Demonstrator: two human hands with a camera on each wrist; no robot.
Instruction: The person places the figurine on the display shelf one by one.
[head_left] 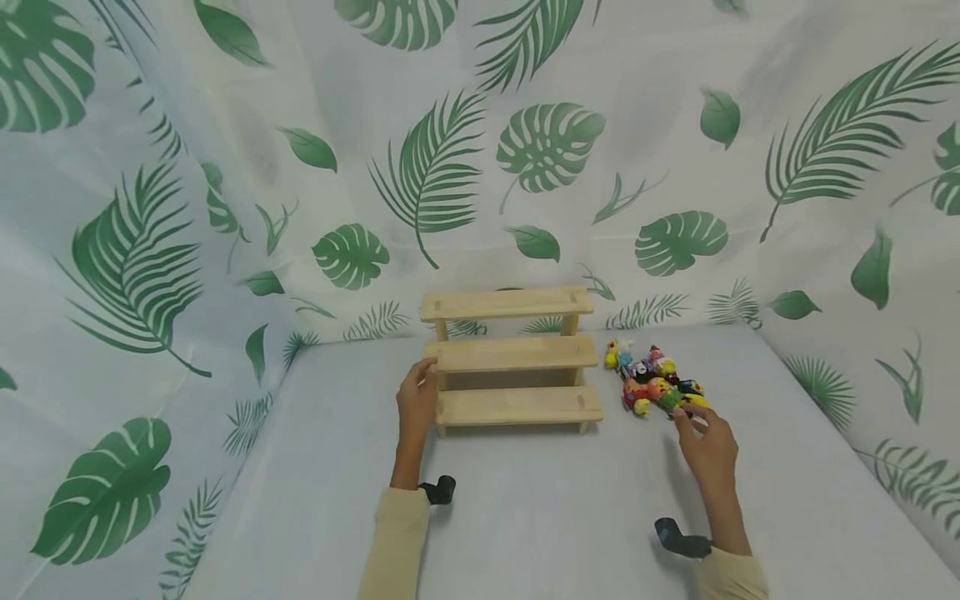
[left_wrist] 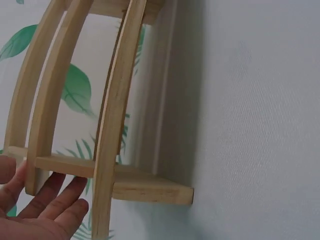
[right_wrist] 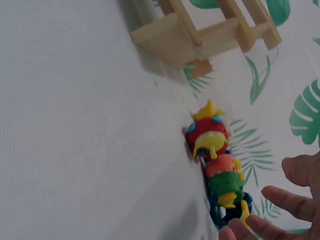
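A three-tier wooden shelf stand point(head_left: 517, 356) stands on the white surface. My left hand point(head_left: 417, 400) is at its left end, thumb and fingers around the end of the middle plank point(left_wrist: 47, 110) in the left wrist view. To the right of the stand lies a cluster of small colourful toy figures point(head_left: 651, 385). Over the near right edge of this cluster is my right hand point(head_left: 708, 446), its thumb and fingers spread with nothing seen between them. The right wrist view shows a red figure with yellow parts point(right_wrist: 207, 135) and a green one point(right_wrist: 226, 185) near its fingertips.
A white cloth with green leaf prints point(head_left: 551, 150) hangs behind and at both sides. The white table surface point(head_left: 540, 508) extends in front of the stand. Each wrist bears a black camera mount, one on the left point(head_left: 442, 490) and one on the right point(head_left: 678, 537).
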